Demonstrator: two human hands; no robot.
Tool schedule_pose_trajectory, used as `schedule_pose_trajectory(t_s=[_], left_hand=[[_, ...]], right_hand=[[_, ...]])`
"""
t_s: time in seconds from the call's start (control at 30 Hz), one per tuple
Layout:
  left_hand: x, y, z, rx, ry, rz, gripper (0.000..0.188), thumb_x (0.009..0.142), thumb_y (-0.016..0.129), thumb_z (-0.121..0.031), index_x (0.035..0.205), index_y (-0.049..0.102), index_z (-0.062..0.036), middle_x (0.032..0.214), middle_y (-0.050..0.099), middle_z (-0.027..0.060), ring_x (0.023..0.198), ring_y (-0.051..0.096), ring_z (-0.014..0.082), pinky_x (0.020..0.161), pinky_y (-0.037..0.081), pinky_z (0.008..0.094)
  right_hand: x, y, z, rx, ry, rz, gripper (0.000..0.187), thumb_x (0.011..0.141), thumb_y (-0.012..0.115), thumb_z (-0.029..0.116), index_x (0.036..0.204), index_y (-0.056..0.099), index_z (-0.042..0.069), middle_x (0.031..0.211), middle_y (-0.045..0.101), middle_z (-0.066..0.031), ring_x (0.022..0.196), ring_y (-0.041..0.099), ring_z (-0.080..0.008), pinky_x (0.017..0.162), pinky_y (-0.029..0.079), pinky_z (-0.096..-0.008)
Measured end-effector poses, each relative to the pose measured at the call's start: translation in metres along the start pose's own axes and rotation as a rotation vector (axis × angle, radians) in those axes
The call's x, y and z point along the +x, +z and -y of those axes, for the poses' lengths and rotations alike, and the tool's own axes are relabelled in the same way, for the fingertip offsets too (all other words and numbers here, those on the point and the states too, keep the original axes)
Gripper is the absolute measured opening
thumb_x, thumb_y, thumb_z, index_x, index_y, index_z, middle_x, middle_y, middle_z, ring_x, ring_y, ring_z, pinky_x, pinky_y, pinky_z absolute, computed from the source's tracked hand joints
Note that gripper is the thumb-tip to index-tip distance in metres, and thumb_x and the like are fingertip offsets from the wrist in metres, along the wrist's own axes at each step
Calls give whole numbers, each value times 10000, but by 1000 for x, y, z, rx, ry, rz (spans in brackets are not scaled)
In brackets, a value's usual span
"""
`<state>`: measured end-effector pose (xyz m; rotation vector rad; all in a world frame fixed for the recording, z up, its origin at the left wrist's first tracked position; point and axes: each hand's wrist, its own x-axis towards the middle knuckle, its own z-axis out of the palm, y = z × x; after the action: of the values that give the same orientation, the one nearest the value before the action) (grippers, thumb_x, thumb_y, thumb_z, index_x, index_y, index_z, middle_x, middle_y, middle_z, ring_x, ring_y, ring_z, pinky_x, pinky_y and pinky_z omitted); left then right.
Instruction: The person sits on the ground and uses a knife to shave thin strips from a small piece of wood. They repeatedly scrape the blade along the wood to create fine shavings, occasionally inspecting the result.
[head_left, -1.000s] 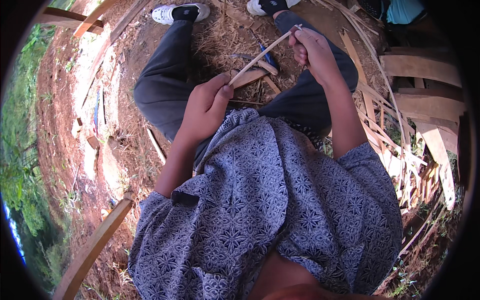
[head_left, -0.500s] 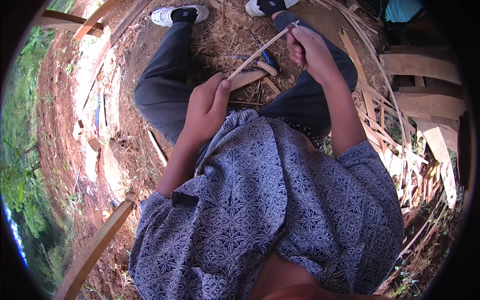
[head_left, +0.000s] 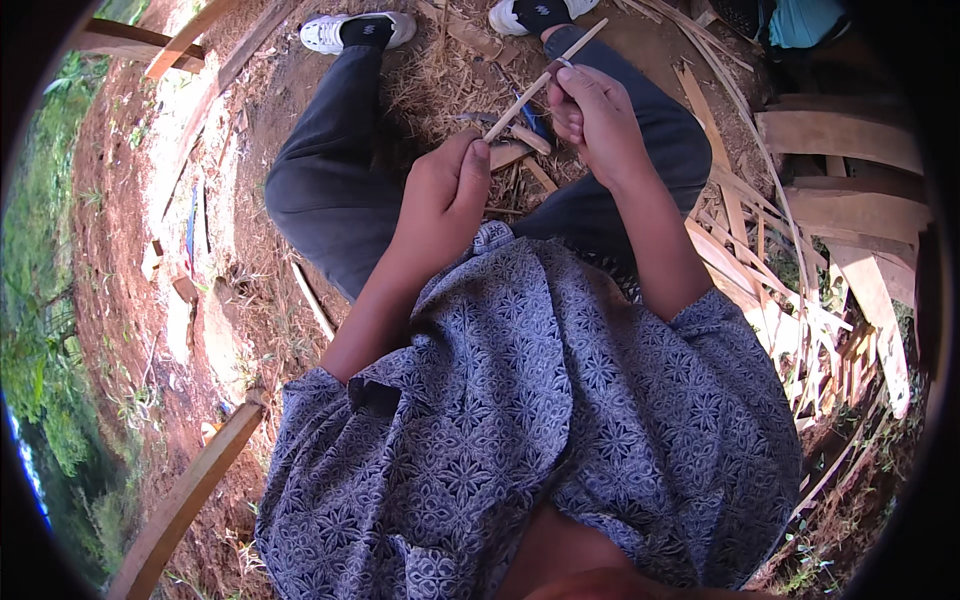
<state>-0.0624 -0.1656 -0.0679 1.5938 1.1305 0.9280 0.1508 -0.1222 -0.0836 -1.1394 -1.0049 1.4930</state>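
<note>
A thin pale wooden stick [head_left: 583, 42] slants up and to the right in front of me, above the ground between my legs. My left hand [head_left: 442, 190] is closed round its lower end, thumb on top. Farther up the stick, my right hand [head_left: 597, 115] pinches a small dark brown piece [head_left: 556, 67] against it. What kind of thing that piece is, I cannot make out; a light edge shows at its side. The far end of the stick sticks out past my right fingers.
Below the stick lie a blue-handled tool [head_left: 537, 122], a wooden block [head_left: 508, 158] and scattered shavings [head_left: 430, 88]. Long wood strips [head_left: 745, 260] are heaped to my right, near curved planks [head_left: 850, 208]. A wooden beam [head_left: 190, 495] rises at lower left.
My right hand has slid down the stick toward my left hand, so more of the far end shows. My left hand and the stick have shifted up and right.
</note>
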Motion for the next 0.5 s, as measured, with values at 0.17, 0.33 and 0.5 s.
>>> schedule_pose_trajectory(t_s=[0.17, 0.33, 0.5], left_hand=[[0, -7, 3, -275, -69, 66, 343, 1060, 396, -248, 807, 476, -30, 644, 413, -3, 588, 359, 80, 551, 318, 277], [5, -2, 5, -185, -19, 118, 366, 1073, 379, -283, 790, 443, -60, 652, 361, -47, 597, 306, 42, 540, 277, 235], [4, 1, 3, -325, -76, 102, 346, 1075, 382, -261, 806, 454, -55, 669, 366, -50, 597, 311, 40, 541, 284, 234]], right_hand=[[6, -6, 25, 122, -99, -202, 259, 1008, 450, 218, 802, 492, 66, 601, 324, 66, 500, 284, -39, 457, 257, -222], [-15, 9, 0, -149, 34, -27, 285, 1009, 460, 221, 767, 484, 72, 602, 322, 57, 502, 294, -41, 467, 260, -214], [5, 1, 15, 168, -68, -214, 294, 1012, 449, 226, 757, 473, 80, 592, 329, 51, 484, 288, -41, 450, 253, -222]])
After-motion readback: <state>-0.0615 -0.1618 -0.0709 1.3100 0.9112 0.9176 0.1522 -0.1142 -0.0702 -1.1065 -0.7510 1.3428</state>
